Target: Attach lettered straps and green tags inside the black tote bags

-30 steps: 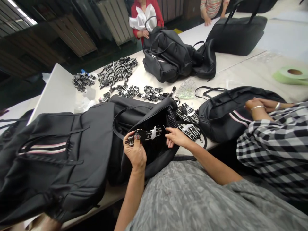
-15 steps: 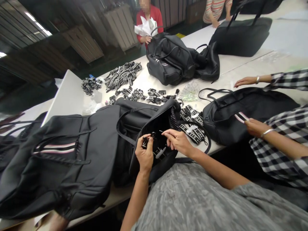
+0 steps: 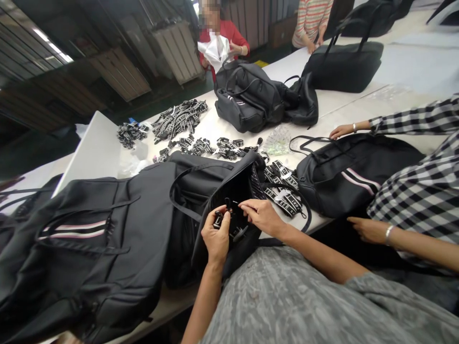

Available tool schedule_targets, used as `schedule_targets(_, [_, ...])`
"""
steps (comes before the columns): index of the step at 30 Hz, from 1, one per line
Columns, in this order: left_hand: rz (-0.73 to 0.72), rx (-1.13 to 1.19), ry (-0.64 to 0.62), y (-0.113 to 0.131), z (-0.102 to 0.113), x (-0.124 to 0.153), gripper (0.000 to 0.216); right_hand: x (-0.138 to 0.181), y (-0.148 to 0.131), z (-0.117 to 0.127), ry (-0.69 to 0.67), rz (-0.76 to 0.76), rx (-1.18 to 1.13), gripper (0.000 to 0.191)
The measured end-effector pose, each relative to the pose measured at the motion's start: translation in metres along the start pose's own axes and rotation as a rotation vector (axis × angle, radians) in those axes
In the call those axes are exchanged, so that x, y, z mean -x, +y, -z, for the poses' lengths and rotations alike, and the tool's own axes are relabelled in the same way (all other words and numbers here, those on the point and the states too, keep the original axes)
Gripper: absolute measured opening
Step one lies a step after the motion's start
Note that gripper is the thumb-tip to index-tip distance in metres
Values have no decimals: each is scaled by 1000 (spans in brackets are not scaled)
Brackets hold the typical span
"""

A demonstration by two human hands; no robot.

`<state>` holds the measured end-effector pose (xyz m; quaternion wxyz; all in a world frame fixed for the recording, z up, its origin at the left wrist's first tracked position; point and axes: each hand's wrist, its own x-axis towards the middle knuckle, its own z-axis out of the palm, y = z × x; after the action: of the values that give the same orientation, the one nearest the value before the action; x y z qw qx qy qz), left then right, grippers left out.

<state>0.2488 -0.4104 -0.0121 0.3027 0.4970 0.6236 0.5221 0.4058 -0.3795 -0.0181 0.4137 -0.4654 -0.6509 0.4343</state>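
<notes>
My left hand (image 3: 216,239) is closed on a black lettered strap (image 3: 217,219), whose dark clip end (image 3: 227,203) sticks up past the fingertips. Across from it, my right hand (image 3: 264,217) pinches a small, thin, light-coloured piece (image 3: 235,202), too small to name. Both hands are at the mouth of an open black bag (image 3: 201,191), its carry handle (image 3: 175,188) looping out to the left. Inside the bag's dark opening a pale, blurred piece shows below my fingers.
A striped black bag (image 3: 143,200) lies at left. Bundles of lettered straps (image 3: 179,119) and more straps (image 3: 285,198) lie on the white table (image 3: 330,112). At right a co-worker's hand (image 3: 342,131) touches another black bag (image 3: 322,179). Across the table, a person in red (image 3: 233,33) holds white paper.
My hands stay close together, barely shifted. The co-worker's near hand has left the striped patch and drawn back; the far hand has come down to the bag. The white paper has moved slightly.
</notes>
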Motion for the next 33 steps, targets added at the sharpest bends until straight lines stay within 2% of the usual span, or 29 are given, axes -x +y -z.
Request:
schedule_targets(2, [36,52,-35,0,1,0,29,-4,3,3,-7,35,44,21])
schedule_targets(9, [69,85,-60,3,2,0,29,-3,4,-2,-94,74,-13,22])
schedule_targets(14, [54,22,-174,2,0,1,26,-5,4,-5,-134,91,-41,26])
schedule_targets(19, [65,-9,-267,-3,0,0,23,-6,12,-4,-204,120,-25,39])
schedule_targets(24, [35,-58,-312,-9,2,0,21,-4,13,-2,-289,201,78,38])
schedule_targets(28, [33,-98,-341,-13,2,2,18,-4,10,-4,-249,225,179,27])
schedule_targets(30, [40,-109,-365,-16,0,2,18,-4,13,-6,-230,180,175,21])
schedule_targets(33, [70,-96,-429,-25,-4,2,18,-7,22,-9,-223,6,71,22])
